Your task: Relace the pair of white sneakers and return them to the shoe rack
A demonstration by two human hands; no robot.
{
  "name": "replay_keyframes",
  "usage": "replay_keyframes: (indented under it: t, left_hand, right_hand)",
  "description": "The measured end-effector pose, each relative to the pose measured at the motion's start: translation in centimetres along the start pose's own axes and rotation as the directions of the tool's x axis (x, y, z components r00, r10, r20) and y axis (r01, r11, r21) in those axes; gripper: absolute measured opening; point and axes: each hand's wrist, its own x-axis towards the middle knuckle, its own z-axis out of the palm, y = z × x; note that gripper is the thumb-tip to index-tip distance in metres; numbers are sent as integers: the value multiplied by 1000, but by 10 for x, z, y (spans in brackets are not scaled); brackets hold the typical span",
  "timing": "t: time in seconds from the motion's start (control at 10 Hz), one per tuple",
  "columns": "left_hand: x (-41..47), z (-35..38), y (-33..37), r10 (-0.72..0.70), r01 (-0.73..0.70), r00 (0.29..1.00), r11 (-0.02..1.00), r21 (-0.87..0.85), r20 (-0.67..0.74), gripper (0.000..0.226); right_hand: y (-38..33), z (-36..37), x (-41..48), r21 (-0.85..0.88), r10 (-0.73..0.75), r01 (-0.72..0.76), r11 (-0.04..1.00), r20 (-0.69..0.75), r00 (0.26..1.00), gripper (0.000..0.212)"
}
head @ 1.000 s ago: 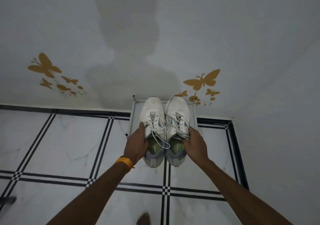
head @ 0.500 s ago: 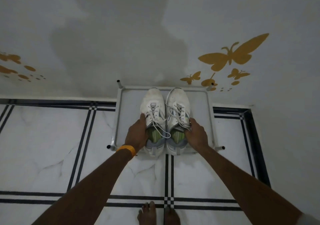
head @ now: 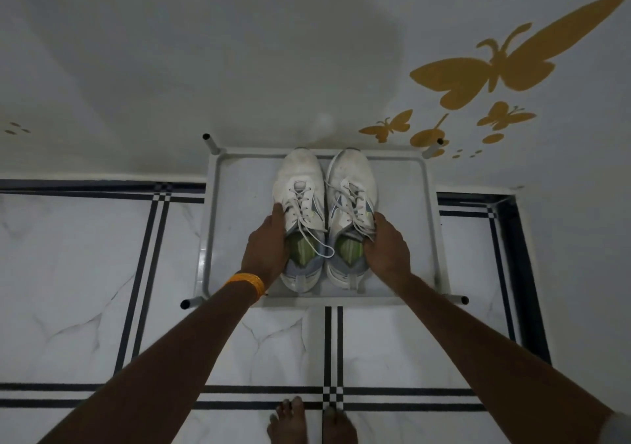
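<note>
Two white laced sneakers lie side by side, toes toward the wall, over the top shelf of the white shoe rack [head: 239, 225]. My left hand [head: 268, 249] grips the outer side of the left sneaker [head: 299, 184] near its collar. My right hand [head: 387, 249] grips the outer side of the right sneaker [head: 351, 184] the same way. A loose lace end curls over the left sneaker's green insole. Whether the soles touch the shelf I cannot tell.
The rack stands against a white wall with yellow butterfly decals [head: 495, 64]. White marble floor tiles with black lines [head: 85, 290] spread left and in front. My bare feet [head: 307, 423] stand just before the rack. A side wall closes in on the right.
The view has drawn closer to the rack. Both hands have carried the sneakers from above the floor in front to over the rack's top shelf, still held together.
</note>
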Motion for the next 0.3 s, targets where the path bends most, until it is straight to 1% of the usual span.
replay_keyframes:
  t: [0.1,0.2,0.3]
  left_hand:
    - [-1,-4,5,-15,15,1000,1000,2,28,71]
    - [1,-20,6,-73,61,984,995,79,164,81]
    - [-11,-46,25,-160,103,967,958,266,200,83]
  right_hand:
    - [-1,-3,-5,10,-14,13,1000,80,997,48]
    - [-12,-19,-8,17,34,-37,999,175,984,60]
    - [-33,-47,-24,-143,14,0,990,94,995,72]
